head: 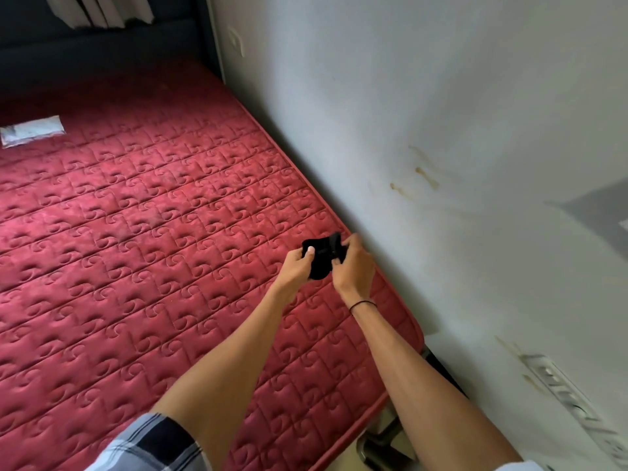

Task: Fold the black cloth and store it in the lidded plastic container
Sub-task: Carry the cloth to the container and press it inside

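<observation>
so the black cloth [321, 258] is bunched up small, right of centre in the frame, held over the red bed [136, 215] by the wall. left hand [297, 268] and right hand [351, 266] both pinch it, one each side, equally near. no lidded container in view, so it's somewhere out of frame

I am seeing my left hand [297, 266] and right hand [351, 266] gripping a small bunched black cloth [323, 256] above the red quilted mattress [153, 215], near the pale wall [441, 130].
</observation>
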